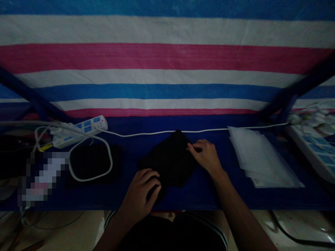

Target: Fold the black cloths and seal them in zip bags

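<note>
A black piece of folded cloth (pixel 167 158) lies on the dark blue tabletop (pixel 123 160), set at an angle. Its folds are hard to make out in the dim light. At its near left corner rests my left hand (pixel 142 191), fingers curved and thumb apart from them. On the opposite side my right hand (pixel 206 155) pinches the cloth's right edge between thumb and fingers.
To the right lie several clear plastic bags (pixel 261 157), beside a white-and-blue box (pixel 314 146). On the left are a white power strip (pixel 86 127), a white looped frame (pixel 111 162) and another black item (pixel 90 160). A white cable (pixel 146 133) crosses behind the cloth.
</note>
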A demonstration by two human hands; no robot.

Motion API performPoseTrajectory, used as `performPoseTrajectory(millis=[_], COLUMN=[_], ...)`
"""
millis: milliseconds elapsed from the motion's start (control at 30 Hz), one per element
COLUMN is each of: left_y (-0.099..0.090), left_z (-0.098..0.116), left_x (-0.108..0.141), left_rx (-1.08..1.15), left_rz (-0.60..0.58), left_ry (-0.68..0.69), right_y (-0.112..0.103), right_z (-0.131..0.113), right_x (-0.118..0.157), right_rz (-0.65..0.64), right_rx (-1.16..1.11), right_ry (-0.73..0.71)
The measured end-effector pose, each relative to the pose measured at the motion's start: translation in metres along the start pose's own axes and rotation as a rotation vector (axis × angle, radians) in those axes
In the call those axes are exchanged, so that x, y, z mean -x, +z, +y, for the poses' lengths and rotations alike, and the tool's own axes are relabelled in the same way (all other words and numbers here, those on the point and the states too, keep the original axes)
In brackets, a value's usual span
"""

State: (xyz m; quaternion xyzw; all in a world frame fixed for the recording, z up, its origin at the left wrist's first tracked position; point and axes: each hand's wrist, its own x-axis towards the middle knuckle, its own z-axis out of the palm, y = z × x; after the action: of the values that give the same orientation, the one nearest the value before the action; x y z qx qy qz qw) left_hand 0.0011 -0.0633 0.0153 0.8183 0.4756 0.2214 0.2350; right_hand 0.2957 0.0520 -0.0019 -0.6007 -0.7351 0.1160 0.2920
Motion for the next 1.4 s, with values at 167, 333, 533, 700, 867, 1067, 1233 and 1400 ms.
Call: performPoseTrajectory(millis=[167,333,533,700,867,1067,1233,1400], left_y=[-0.007,-0.002,-0.01,-0.013,-0.017,-0.023,-0.013,-0.006], left_z=[-0.005,-0.01,-0.029,-0.025,0.03,0.033,-0.003,0.009], left_x=[0.001,0.002,0.005,0.004,0.009,-0.02,-0.036,-0.022], left_rx=[-0.057,-0.094,-0.041,-0.034,0.052,0.164,-0.139,-0.434], left_rz=[0.011,0.014,-0.019,0.031,-0.109,-0.075,-0.092,0.019], left_ry=[-0.003,-0.027,0.0,0.019,0.086,0.166,0.135,-0.117], right_y=[-0.002,-0.011,-0.014,-0.005,0.002,-0.005,-0.007,-0.006], right_z=[-0.003,-0.011,-0.015,-0.011,-0.006,-0.006,-0.004,0.001], right_x=[-0.001,-0.001,0.001,0.002,0.002,-0.001,0.0,-0.001], right_rz=[0.024,0.057,-0.055,-0.176,-0.093,0.151,0.177,0.22], right_rx=[-0.052,-0.198,-0.312,-0.267,-0.1,-0.118,-0.205,-0.18], right_ry=[-0.021,-0.138,-0.253,-0.27,-0.249,-0.141,-0.092,-0.039])
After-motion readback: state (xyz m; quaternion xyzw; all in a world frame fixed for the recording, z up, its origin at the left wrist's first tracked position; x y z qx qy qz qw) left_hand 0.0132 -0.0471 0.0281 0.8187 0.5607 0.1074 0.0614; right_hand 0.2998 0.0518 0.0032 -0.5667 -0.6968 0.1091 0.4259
